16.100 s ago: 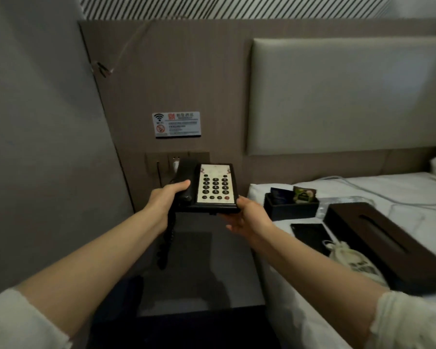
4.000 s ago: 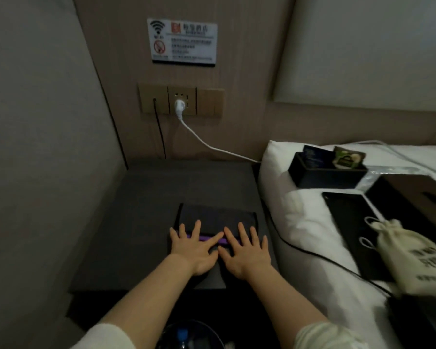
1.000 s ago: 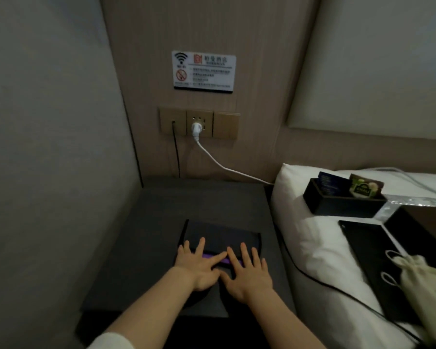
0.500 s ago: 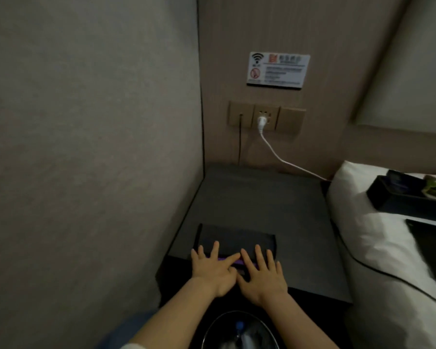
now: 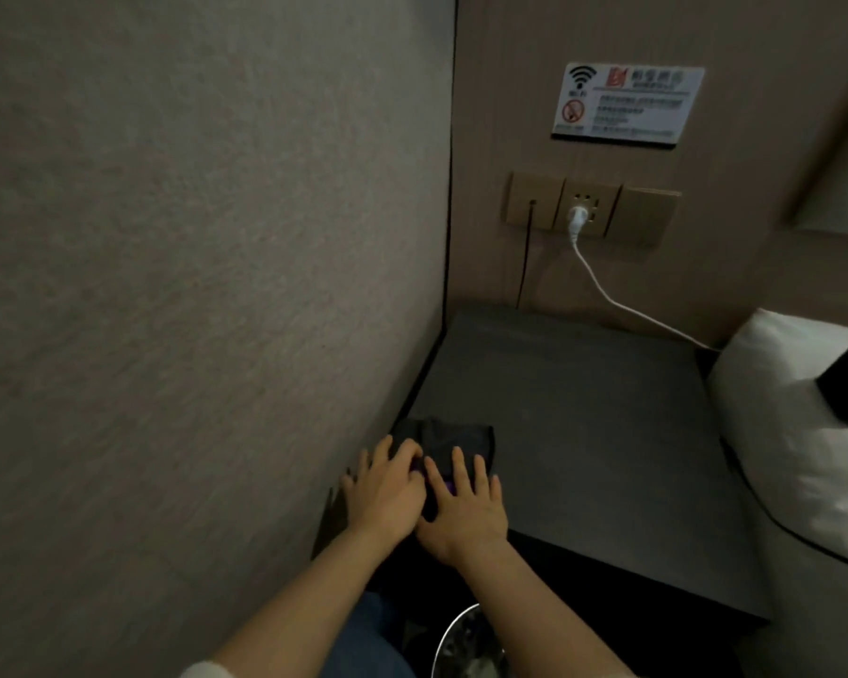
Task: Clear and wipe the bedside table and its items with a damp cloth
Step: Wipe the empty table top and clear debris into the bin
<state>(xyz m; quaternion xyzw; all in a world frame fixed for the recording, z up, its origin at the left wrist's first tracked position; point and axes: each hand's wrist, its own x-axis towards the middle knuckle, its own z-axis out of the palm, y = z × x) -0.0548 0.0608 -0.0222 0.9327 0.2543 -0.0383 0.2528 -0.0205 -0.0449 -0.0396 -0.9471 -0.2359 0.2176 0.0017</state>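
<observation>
Bedside table (image 5: 583, 423): cleared, wiping underway. Left hand (image 5: 383, 491) and right hand (image 5: 466, 506), fingers flat, press dark cloth (image 5: 454, 440), lower centre; items still unwiped.

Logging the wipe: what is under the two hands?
A dark cloth on the table, pressed by left hand and right hand. Its near part is covered.
</observation>
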